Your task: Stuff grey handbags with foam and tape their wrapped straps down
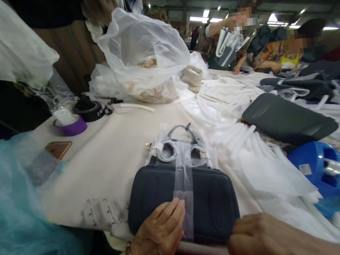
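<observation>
Navy fabric is filling the foreground as your handbag [206,195] is lying at the near edge of the pale counter [99,152], its handle [185,128] pointing away from you. A clear plastic strip [184,175] is running down over the bag's middle. Your hands are working apart: the left hand [159,237] is lying flat, fingers together, on the bag and the strip's edge, while the right hand [256,234] is curling into a fist by the lower right corner, and whether it is gripping anything cannot be told.

Uneven pressure from your flat palm could be creasing the strip or pulling it askew; a hard tug at that corner, so near the edge, could be sending the bag off the counter. Loose white wrapping sheets [270,173] to the right could be snagging your sleeve side.

A white label [305,169] is showing on the blue tape dispenser [314,154], too small to read. White letters on the black roll [97,113] are reading only in part, and print on the clear bag [104,212] is blurring beyond reading.
</observation>
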`<state>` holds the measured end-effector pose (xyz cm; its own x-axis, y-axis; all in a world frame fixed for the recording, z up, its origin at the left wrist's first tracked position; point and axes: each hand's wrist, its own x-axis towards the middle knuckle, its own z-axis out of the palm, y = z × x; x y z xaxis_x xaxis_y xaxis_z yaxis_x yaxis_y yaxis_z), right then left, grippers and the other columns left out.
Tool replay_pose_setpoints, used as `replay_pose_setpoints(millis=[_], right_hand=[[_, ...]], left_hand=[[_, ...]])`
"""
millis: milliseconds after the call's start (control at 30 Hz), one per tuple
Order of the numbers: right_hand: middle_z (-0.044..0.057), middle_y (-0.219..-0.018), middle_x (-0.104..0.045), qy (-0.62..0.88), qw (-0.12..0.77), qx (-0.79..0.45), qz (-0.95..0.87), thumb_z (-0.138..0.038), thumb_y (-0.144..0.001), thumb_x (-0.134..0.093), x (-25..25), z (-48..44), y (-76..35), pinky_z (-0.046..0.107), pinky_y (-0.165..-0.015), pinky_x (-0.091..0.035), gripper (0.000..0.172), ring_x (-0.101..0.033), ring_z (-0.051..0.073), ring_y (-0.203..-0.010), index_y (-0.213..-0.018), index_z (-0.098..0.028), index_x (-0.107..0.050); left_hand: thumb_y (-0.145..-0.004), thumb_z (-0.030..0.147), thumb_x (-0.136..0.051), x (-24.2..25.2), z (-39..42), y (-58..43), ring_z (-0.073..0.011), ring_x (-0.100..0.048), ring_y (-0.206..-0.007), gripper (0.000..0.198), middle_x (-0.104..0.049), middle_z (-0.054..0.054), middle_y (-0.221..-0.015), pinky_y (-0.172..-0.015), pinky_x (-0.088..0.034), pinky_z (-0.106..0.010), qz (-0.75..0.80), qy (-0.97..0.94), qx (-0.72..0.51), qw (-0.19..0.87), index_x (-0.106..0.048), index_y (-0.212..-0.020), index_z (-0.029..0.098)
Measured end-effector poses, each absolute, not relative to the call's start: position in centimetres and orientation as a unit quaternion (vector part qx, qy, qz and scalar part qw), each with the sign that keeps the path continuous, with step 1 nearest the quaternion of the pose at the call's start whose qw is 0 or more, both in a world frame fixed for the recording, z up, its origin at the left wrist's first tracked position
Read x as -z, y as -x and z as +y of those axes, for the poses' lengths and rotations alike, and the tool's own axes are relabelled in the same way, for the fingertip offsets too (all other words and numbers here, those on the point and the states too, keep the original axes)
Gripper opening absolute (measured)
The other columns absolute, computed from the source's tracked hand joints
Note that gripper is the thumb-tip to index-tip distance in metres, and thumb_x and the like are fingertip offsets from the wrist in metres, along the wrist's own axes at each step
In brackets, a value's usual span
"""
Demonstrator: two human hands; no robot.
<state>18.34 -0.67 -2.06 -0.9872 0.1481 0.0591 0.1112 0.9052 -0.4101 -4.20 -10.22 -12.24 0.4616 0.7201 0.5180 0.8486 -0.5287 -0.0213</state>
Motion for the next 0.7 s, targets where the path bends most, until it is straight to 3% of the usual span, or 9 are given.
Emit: replay_pose_setpoints(millis=[133,500,700], right_hand=[[0.000,-0.065,-0.065,0.091,-0.134,-0.108,-0.981,-0.011,-0.077,-0.058,0.7,1.4,-12.5,0.026,-0.050,-0.032,0.011,-0.059,0.015,-0.057,-0.072,-0.021,-0.056],[0.004,-0.068,-0.066,0.050,-0.122,0.041,-0.990,-0.005,-0.073,-0.053,3.1,4.2,-8.3,0.030,-0.060,-0.039,0.016,-0.064,0.021,-0.064,-0.076,-0.018,-0.061],[0.005,-0.061,-0.067,0.113,-0.176,0.029,-0.977,-0.013,-0.078,-0.061,3.0,4.8,-7.2,0.027,-0.045,-0.027,0.007,-0.065,0.021,-0.057,-0.074,-0.017,-0.065]], left_hand=[[-0.085,0.009,-0.045,13.1,-10.0,4.0,-0.0206,-0.049,-0.120,0.031,-0.061,-0.010,-0.121,-0.100,-0.042,-0.032,-0.469,0.836,0.254,0.132,-0.058,-0.114,0.007],[-0.085,0.011,-0.043,13.7,-10.1,4.5,-0.0233,-0.044,-0.124,0.031,-0.057,-0.010,-0.126,-0.106,-0.033,-0.035,-0.465,0.839,0.259,0.111,-0.060,-0.112,0.008],[-0.084,0.015,-0.051,13.5,-10.1,4.4,-0.0233,-0.043,-0.124,0.029,-0.057,-0.009,-0.125,-0.106,-0.030,-0.034,-0.471,0.840,0.252,0.097,-0.060,-0.111,0.009]])
